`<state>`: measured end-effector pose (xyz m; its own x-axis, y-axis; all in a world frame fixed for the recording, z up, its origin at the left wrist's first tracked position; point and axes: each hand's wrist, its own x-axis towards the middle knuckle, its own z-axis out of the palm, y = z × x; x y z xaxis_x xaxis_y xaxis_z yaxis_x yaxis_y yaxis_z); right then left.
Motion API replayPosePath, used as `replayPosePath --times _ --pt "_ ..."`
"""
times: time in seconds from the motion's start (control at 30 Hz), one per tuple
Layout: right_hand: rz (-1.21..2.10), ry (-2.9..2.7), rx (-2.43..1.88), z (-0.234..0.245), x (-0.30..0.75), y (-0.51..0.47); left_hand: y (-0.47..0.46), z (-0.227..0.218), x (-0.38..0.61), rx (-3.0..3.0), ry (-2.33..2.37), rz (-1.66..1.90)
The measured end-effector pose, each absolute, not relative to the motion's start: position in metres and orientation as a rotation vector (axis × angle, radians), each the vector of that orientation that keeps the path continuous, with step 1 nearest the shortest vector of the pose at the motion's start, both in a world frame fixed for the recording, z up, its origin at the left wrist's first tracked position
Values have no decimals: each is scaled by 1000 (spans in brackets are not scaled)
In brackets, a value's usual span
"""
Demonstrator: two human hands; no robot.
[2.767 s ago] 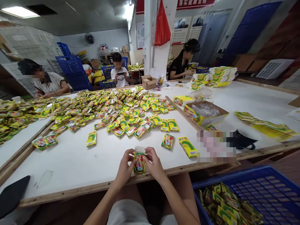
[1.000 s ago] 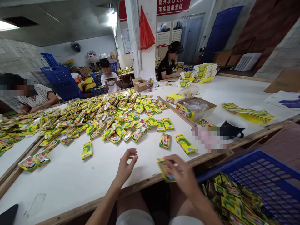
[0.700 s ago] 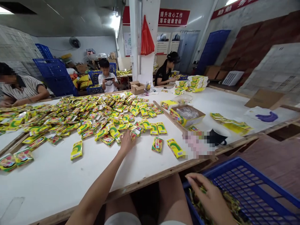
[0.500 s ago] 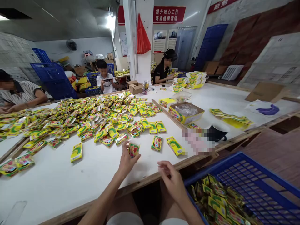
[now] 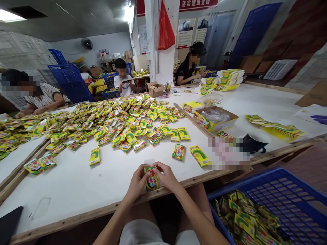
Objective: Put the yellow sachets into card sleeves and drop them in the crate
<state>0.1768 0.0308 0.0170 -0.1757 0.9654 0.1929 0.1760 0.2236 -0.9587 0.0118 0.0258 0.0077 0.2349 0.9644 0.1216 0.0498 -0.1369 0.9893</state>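
Both my hands hold one small yellow-green packet [image 5: 151, 179] upright above the near edge of the white table [image 5: 76, 183]. My left hand [image 5: 137, 183] pinches its left side and my right hand [image 5: 166, 176] pinches its right side, fingers closed on it. A large heap of the same packets [image 5: 107, 122] covers the table's middle and left. Two single packets [image 5: 178, 151] [image 5: 199, 156] lie just beyond my right hand.
A blue plastic crate [image 5: 268, 207] holding several packets stands at my lower right. An open carton [image 5: 217, 119] and flat yellow sheets [image 5: 276, 127] lie on the right. Three other people sit across and to the left. A dark object [image 5: 9, 223] lies at the table's near left corner.
My right hand dropped the earlier packet into the blue crate and came back. My left hand reached to the heap, took a new packet, and both hands now hold it at the table's edge.
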Motion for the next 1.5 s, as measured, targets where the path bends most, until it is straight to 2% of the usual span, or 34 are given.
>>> replayPosePath --times 0.27,0.5,0.7,0.93,1.07,1.17,1.27,1.37,1.5 --pt "934 -1535 -1064 21 172 37 29 11 12 1397 1033 1271" --pt "874 -1587 -1069 24 162 28 19 22 10 1421 1149 1225" --pt "936 -1526 -1153 31 160 35 26 19 12 1297 1216 1289" --pt "1052 -1559 -1094 27 160 24 14 13 4 1390 1106 1170" --pt "763 -1564 -1245 47 210 2 40 20 -20 1696 1184 1109" --pt "428 -1558 -1556 58 287 -18 88 21 -47 1924 1547 1151" --pt "199 -1507 -1780 55 343 -33 122 11 -65 1962 1934 947" --pt "336 -1456 -1797 43 337 -38 113 -2 -65 2019 1960 794" --pt "599 -1506 -1635 34 271 -30 64 -5 -64 2082 1788 831"
